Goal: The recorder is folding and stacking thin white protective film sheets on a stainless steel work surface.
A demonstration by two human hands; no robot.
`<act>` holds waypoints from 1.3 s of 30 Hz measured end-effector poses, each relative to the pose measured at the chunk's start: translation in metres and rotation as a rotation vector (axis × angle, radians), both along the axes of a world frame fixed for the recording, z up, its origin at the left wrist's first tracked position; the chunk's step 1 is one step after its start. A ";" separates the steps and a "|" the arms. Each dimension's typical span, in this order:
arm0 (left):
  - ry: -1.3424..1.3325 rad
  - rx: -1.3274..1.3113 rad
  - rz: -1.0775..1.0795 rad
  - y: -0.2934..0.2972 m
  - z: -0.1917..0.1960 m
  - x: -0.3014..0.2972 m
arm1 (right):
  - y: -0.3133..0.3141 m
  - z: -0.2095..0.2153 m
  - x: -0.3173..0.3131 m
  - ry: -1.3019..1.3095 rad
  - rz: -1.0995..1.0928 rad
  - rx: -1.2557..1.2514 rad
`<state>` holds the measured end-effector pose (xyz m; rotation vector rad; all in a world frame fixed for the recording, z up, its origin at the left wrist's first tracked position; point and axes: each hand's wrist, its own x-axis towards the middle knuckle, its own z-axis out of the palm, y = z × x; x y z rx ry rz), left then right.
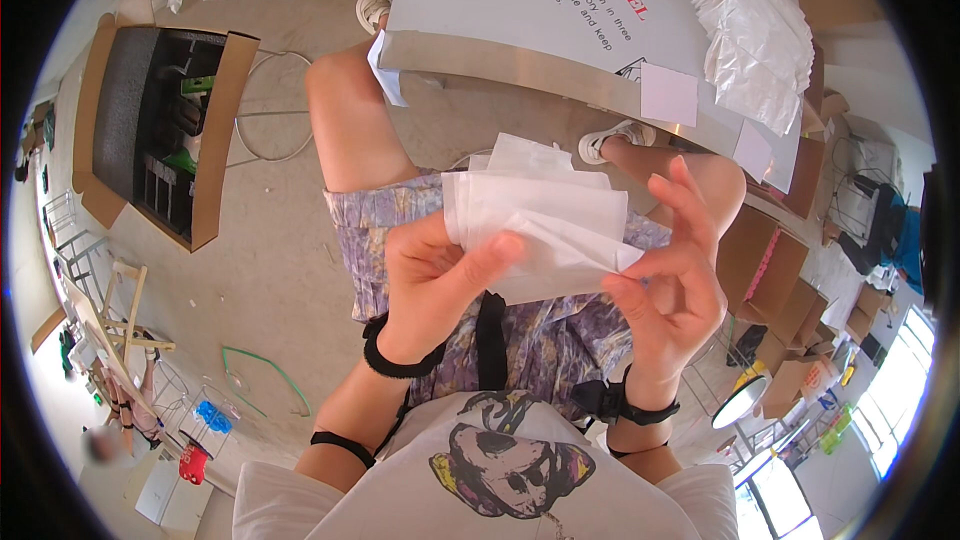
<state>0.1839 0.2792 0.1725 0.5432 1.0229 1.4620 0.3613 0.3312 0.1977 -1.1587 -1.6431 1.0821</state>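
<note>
Above my lap I hold a loose stack of thin white translucent sheets or small bags (545, 205); which of the two I cannot tell. My left hand (440, 270) grips the stack at its left side, thumb on top and fingers underneath. My right hand (675, 280) pinches a corner of the top piece between thumb and forefinger, its other fingers raised. That piece is creased and folds toward the right. The stack's layers fan out unevenly at the far edge.
Ahead stands a table (480, 55) with a film-covered metal top. Crumpled white plastic bags (755, 35) and a pale square card (668, 95) lie on it. An open cardboard box (205, 190) is on the floor at left. More cardboard boxes (765, 260) stand at right.
</note>
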 end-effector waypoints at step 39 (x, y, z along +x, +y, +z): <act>0.051 0.017 -0.008 -0.004 -0.003 0.000 | 0.005 0.000 0.003 0.066 0.040 -0.024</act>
